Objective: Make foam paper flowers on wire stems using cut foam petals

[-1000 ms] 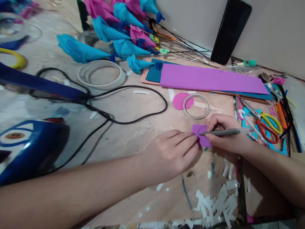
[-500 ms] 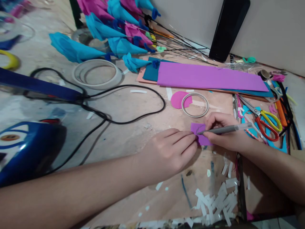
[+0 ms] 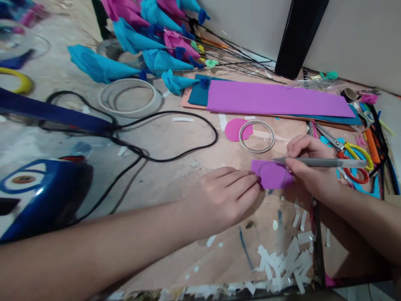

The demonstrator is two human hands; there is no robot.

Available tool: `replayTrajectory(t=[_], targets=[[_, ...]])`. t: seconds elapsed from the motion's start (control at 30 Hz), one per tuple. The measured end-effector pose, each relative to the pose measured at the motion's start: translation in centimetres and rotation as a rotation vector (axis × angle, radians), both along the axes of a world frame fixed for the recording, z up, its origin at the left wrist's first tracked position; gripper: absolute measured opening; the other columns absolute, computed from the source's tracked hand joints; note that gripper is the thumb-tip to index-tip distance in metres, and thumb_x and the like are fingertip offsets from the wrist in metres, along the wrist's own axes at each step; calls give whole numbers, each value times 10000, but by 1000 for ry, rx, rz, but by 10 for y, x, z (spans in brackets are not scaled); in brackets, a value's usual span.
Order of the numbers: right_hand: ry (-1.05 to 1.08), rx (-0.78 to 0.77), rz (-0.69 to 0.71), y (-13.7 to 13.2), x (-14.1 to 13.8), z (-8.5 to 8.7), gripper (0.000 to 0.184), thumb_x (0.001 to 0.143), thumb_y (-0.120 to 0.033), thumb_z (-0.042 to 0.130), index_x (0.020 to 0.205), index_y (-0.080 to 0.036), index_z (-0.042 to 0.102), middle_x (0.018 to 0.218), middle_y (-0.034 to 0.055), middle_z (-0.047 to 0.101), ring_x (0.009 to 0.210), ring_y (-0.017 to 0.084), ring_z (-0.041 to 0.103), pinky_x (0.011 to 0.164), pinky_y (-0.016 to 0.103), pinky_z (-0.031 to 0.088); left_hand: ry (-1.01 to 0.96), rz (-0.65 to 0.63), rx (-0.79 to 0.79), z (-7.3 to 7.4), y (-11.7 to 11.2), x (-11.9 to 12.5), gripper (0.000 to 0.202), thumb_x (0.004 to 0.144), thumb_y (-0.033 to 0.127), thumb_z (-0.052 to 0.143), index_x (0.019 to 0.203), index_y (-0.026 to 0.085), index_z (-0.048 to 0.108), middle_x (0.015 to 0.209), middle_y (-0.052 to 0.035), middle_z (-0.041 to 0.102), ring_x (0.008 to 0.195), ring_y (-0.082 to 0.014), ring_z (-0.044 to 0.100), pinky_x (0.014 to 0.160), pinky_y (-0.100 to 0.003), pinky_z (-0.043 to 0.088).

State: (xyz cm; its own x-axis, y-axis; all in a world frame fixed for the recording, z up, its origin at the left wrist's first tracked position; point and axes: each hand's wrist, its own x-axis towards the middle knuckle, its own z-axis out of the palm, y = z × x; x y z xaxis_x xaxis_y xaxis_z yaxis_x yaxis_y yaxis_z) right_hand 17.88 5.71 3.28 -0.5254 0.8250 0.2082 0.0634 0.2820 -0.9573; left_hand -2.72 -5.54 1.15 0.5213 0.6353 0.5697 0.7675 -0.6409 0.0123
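A small purple foam piece [image 3: 271, 174] lies on the table with a dark curved outline drawn on it. My left hand [image 3: 230, 196] has its fingers closed together and holds the piece at its left edge. Between the fingers and thumb of my right hand [image 3: 313, 167] is a grey pen [image 3: 326, 162], its tip near the top edge of the piece. Just beyond lie a thin tape ring [image 3: 257, 136] and a pink foam disc [image 3: 235, 130], partly covered by the ring. Scissors [image 3: 335, 144] with red and yellow handles rest right of my right hand.
Long purple foam sheets [image 3: 278, 99] lie stacked behind. Blue and pink crepe flowers [image 3: 97, 65] on wire stems are at the back left. A black phone [image 3: 299, 37] leans against the wall. A cord [image 3: 175, 161], tape roll [image 3: 130, 98] and paper scraps [image 3: 282, 261] surround my arms.
My right hand has moved right with the pen, whose tip went from the left part of the foam piece to its top edge. The drawn line is longer. My left hand stays put.
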Motion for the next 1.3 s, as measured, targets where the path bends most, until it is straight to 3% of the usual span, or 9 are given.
replayTrajectory(t=[0.1, 0.27, 0.37, 0.5, 0.6, 0.93, 1.17, 1.3], targets=[[77, -66, -153, 1, 0, -5, 163, 805, -109, 680, 812, -229, 570, 833, -18, 574, 660, 108, 524, 587, 260, 439, -28, -4, -15, 2, 1, 1, 30, 903, 146, 676, 923, 140, 698, 990, -51, 802, 821, -169, 753, 674, -295, 581], [4, 13, -126, -1, 0, 0, 168, 781, -134, 708, 784, -230, 570, 830, -2, 580, 717, 135, 556, 613, 276, 465, -167, 41, -74, 1, 4, 3, 105, 898, 172, 690, 802, 167, 649, 876, -1, 789, 736, -127, 734, 656, -257, 564], [-20, 74, -13, -3, 0, 5, 145, 787, -177, 716, 776, -226, 580, 824, 12, 598, 766, 150, 576, 647, 281, 488, -238, 33, -76, -1, 6, 3, 107, 891, 198, 701, 797, 175, 655, 848, 7, 785, 727, -123, 734, 667, -252, 567], [-183, -106, 282, -4, -1, 6, 143, 775, -179, 720, 805, -206, 583, 769, -9, 594, 612, 99, 514, 518, 223, 413, -267, 35, -150, -1, 8, 1, 72, 896, 187, 664, 829, 182, 691, 852, 3, 787, 744, -127, 739, 714, -261, 586], [-265, -175, 364, -5, -3, 6, 159, 754, -142, 706, 811, -197, 568, 740, -17, 587, 563, 81, 482, 488, 206, 378, -264, 49, -236, 1, 9, 0, 108, 893, 161, 616, 849, 183, 712, 836, -10, 778, 752, -138, 737, 726, -269, 593], [-325, -168, 261, -4, -6, 7, 140, 724, -165, 695, 773, -193, 566, 687, -35, 561, 515, 65, 423, 456, 196, 323, -286, 56, -293, 1, 9, 0, 129, 891, 159, 591, 831, 179, 704, 821, -30, 767, 764, -154, 729, 742, -280, 592], [-318, -203, 362, -2, -3, 8, 116, 709, -179, 683, 736, -187, 571, 691, -10, 584, 548, 87, 480, 469, 205, 349, -296, 56, -314, -2, 9, 0, 138, 888, 157, 582, 843, 192, 708, 816, -32, 761, 773, -153, 722, 750, -278, 585], [-302, -206, 333, -2, -4, 9, 116, 725, -187, 681, 755, -190, 569, 689, -14, 583, 559, 87, 478, 475, 199, 358, -276, 62, -299, 0, 9, 1, 130, 892, 162, 590, 841, 188, 706, 818, -37, 763, 772, -158, 723, 733, -275, 581]])
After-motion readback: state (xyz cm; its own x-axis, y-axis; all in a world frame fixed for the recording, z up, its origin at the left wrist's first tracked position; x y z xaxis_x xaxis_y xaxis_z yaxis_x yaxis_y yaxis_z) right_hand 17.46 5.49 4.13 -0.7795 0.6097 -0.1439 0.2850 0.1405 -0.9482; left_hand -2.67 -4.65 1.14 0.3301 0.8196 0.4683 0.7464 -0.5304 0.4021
